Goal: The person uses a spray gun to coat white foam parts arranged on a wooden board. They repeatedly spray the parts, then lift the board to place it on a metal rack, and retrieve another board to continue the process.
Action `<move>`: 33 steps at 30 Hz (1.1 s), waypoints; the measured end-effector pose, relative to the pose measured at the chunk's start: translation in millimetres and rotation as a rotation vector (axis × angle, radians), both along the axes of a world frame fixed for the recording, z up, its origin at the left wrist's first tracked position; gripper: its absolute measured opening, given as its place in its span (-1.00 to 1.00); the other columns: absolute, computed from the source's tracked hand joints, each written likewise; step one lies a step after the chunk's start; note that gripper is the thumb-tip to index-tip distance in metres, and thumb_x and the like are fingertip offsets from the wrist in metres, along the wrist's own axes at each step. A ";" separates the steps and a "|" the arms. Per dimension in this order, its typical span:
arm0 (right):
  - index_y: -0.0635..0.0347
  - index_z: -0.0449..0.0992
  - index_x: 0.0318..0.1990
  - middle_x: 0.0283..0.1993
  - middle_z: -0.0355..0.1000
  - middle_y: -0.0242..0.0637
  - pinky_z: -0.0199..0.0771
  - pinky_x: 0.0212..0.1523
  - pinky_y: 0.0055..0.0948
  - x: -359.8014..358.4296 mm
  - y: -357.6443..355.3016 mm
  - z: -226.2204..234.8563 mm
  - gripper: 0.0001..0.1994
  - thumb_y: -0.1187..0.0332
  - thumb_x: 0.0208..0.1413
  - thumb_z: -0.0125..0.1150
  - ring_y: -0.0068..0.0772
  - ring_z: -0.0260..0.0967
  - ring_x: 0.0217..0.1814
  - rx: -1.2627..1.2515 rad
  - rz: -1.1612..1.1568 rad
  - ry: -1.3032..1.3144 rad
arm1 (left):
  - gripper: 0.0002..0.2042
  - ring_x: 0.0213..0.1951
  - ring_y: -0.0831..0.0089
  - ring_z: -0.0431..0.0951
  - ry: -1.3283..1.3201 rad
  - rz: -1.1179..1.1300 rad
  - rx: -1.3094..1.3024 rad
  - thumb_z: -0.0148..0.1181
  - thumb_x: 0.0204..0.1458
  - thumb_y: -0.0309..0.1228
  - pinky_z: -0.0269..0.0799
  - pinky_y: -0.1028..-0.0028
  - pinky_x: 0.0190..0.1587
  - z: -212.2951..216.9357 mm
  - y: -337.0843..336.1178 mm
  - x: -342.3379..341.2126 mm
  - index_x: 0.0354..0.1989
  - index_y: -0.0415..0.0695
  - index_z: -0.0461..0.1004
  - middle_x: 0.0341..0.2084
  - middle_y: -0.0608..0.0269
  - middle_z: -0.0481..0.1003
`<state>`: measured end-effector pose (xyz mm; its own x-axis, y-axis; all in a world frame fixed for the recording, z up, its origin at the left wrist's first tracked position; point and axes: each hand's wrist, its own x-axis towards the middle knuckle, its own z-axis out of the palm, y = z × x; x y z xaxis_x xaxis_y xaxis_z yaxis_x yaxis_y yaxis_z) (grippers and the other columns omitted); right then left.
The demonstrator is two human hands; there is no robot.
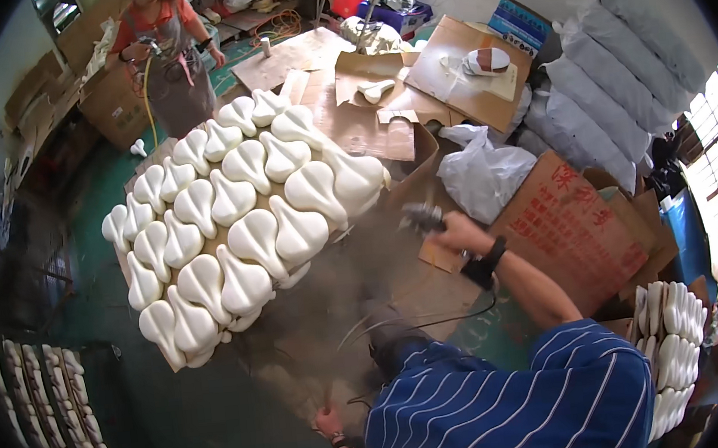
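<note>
The right grip [455,234] is clasping a dark spray gun [420,216]; the left grip [328,421] is hanging lower, and I cannot tell whether it is clamping anything. Below the right grip, a thin hose [468,314] is trailing near the person's leg; a careless step could be snagging it and jerking the gun. To the right grip's left, pale saddle-shaped pads [248,235] are crowding a bench; a knock could be tipping edge ones off. Beyond the grip, a cardboard box [430,150] and white plastic bag [484,173] are hiding their contents.
</note>
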<state>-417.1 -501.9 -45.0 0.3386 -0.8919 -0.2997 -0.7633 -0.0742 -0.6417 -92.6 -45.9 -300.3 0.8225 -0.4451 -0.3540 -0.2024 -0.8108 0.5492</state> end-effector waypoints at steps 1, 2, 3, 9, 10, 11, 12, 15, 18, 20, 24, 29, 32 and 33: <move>0.27 0.58 -0.26 -0.57 0.46 -0.21 0.42 -0.64 -0.41 -21.7 -33.4 -0.1 -0.72 0.20 0.04 0.24 -0.38 0.44 -0.64 0.122 -0.048 -0.208 | -0.58 -0.37 0.04 0.54 0.045 -0.033 0.036 0.35 -0.15 -0.06 0.39 0.19 -0.26 -0.1 -9.2 -3.8 -0.44 -0.25 0.54 -0.50 -0.05 0.54; 0.28 0.55 -0.34 -0.60 0.41 -0.28 0.37 -0.69 -0.47 -23.6 -61.2 12.9 -0.77 0.25 0.05 0.22 -0.48 0.37 -0.69 0.097 -0.170 -0.364 | -0.59 -0.36 0.04 0.54 0.085 -0.051 0.082 0.35 -0.15 -0.06 0.40 0.20 -0.26 0.7 -12.3 -2.6 -0.43 -0.23 0.55 -0.49 -0.04 0.54; 0.29 0.52 -0.42 -0.63 0.37 -0.35 0.32 -0.75 -0.53 -24.8 -86.1 24.0 -0.80 0.30 0.07 0.20 -0.58 0.30 -0.74 0.071 -0.294 -0.517 | -0.60 -0.36 0.04 0.55 0.126 -0.066 0.127 0.35 -0.15 -0.06 0.40 0.21 -0.25 0.6 -18.7 -4.9 -0.41 -0.20 0.57 -0.49 -0.04 0.55; 0.10 0.32 -0.62 -0.68 0.20 -0.50 0.07 -0.79 -0.50 -95.0 -228.3 -103.1 -0.70 0.25 0.09 0.18 -0.61 0.14 -0.75 0.106 -0.617 -0.314 | -0.63 -0.27 -0.01 0.56 0.188 -0.336 0.402 0.31 -0.14 -0.02 0.43 0.15 -0.21 13.7 -132.8 -32.1 -0.39 -0.11 0.60 -0.43 -0.01 0.57; 0.09 0.32 -0.62 -0.69 0.19 -0.50 0.03 -0.78 -0.50 -101.3 -252.8 -129.1 -0.70 0.24 0.09 0.19 -0.61 0.12 -0.75 0.210 -0.632 -0.252 | -0.61 -0.26 -0.01 0.56 0.192 -0.324 0.427 0.31 -0.14 0.00 0.43 0.15 -0.20 18.7 -142.7 -37.0 -0.38 -0.10 0.61 -0.42 -0.01 0.57; 0.08 0.32 -0.62 -0.69 0.18 -0.51 -0.01 -0.77 -0.50 -104.4 -275.4 -154.9 -0.71 0.24 0.08 0.20 -0.62 0.10 -0.75 0.320 -0.645 -0.193 | -0.60 -0.25 -0.01 0.56 0.191 -0.310 0.457 0.30 -0.14 0.03 0.43 0.15 -0.19 23.7 -158.7 -38.1 -0.38 -0.10 0.61 -0.40 -0.01 0.57; 0.10 0.37 -0.60 -0.68 0.25 -0.46 0.05 -0.76 -0.50 -109.1 -301.8 -171.9 -0.72 0.22 0.06 0.22 -0.59 0.14 -0.74 0.453 -0.678 -0.132 | -0.58 -0.25 -0.01 0.56 0.188 -0.291 0.456 0.29 -0.14 0.05 0.43 0.15 -0.19 22.7 -190.1 -41.7 -0.38 -0.09 0.61 -0.39 -0.01 0.58; 0.14 0.42 -0.62 -0.69 0.32 -0.40 0.09 -0.75 -0.47 -127.9 -363.0 -238.1 -0.70 0.21 0.04 0.24 -0.55 0.19 -0.75 0.628 -0.514 0.032 | -0.55 -0.24 0.00 0.56 0.221 -0.349 0.593 0.26 -0.12 0.08 0.43 0.15 -0.17 44.7 -258.9 -40.7 -0.33 -0.09 0.62 -0.35 0.00 0.58; 0.15 0.44 -0.71 -0.74 0.35 -0.40 0.22 -0.73 -0.43 -102.2 -446.0 -265.2 -0.66 0.20 -0.02 0.30 -0.49 0.29 -0.75 0.600 -0.233 0.276 | -0.56 -0.22 0.03 0.57 0.279 -0.510 0.746 0.18 -0.07 0.10 0.45 0.16 -0.14 79.4 -318.9 -46.9 -0.29 -0.04 0.62 -0.33 0.04 0.59; 0.15 0.46 -0.70 -0.71 0.40 -0.37 0.20 -0.77 -0.48 -97.6 -493.1 -279.5 -0.69 0.21 -0.04 0.32 -0.49 0.30 -0.77 0.527 -0.217 0.224 | -0.57 -0.22 0.05 0.57 0.281 -0.651 0.786 0.15 -0.07 0.11 0.46 0.16 -0.14 77.5 -342.9 -47.4 -0.29 0.01 0.62 -0.33 0.07 0.59; 0.29 0.51 -0.32 -0.40 0.54 -0.12 0.55 -0.36 -0.24 -111.5 -538.7 -295.3 -0.70 0.19 -0.04 0.22 -0.10 0.53 -0.37 0.013 -0.015 0.658 | -0.60 -0.24 0.01 0.56 0.380 -0.690 0.704 0.15 -0.04 0.05 0.44 0.11 -0.16 62.7 -394.5 -57.0 -0.24 -0.02 0.55 -0.34 0.06 0.58; 0.24 0.52 -0.20 -0.22 0.51 0.07 0.50 -0.09 -0.09 -58.5 -483.2 -303.2 -0.73 0.27 0.02 0.10 0.07 0.47 -0.09 -0.111 -0.160 0.439 | -0.73 -0.29 -0.10 0.53 0.312 -0.707 0.207 0.15 0.05 -0.20 0.39 0.04 -0.19 11.1 -499.3 -85.8 -0.17 -0.07 0.37 -0.39 -0.03 0.56; 0.20 0.57 -0.17 -0.25 0.54 -0.03 0.49 -0.21 -0.27 24.6 -433.7 -314.3 -0.72 0.25 0.12 0.01 -0.14 0.51 -0.26 0.060 -0.060 -0.061 | -0.78 -0.31 -0.09 0.53 0.323 -0.808 0.125 0.16 0.05 -0.24 0.40 0.06 -0.21 -40.8 -551.2 -103.4 -0.23 -0.08 0.38 -0.41 -0.02 0.56; 0.26 0.56 -0.14 -0.35 0.53 -0.22 0.47 -0.26 -0.36 45.6 -420.1 -318.3 -0.70 0.27 0.15 -0.02 -0.34 0.48 -0.33 0.408 -0.211 -0.213 | -0.79 -0.30 -0.09 0.53 0.306 -0.857 0.138 0.19 0.02 -0.26 0.40 0.07 -0.24 -59.4 -562.7 -106.7 -0.25 -0.07 0.38 -0.43 -0.03 0.55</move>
<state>-371.5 -922.0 -363.3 0.2548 -0.7721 -0.5822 -0.5837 0.3572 -0.7292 -199.3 -608.5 -359.7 0.0927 -0.7968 -0.5971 -0.6264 -0.5128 0.5871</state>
